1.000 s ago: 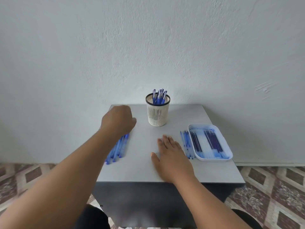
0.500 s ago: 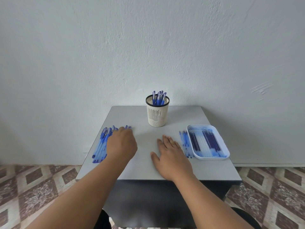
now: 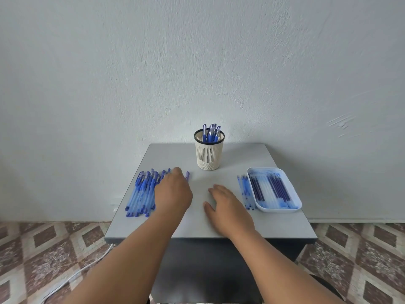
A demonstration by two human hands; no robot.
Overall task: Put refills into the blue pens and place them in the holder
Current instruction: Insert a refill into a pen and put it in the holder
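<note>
Left hand (image 3: 173, 194) laid over row of blue pens (image 3: 142, 191), grip hidden, right hand (image 3: 228, 207) flat on table (image 3: 197, 229), fingers straight, refills (image 3: 271, 189) in tray (image 3: 295, 207), holder (image 3: 210, 154) behind, pens inside half hidden.

Translucent plastic pens (image 3: 142, 194), a slotted plastic holder (image 3: 209, 152), matt smooth table (image 3: 197, 224), rough wall (image 3: 197, 62).

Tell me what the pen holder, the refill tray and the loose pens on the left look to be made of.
Pen holder: cream slotted wall and dark rim, looks like moulded plastic with a matte finish. Refill tray: pale blue with rounded corners and a soft sheen, probably plastic too. Loose pens: see-through blue barrels with darker blue ends, which suggests clear tinted plastic. None of it looks like metal, though that is a judgement from sight alone.
</note>
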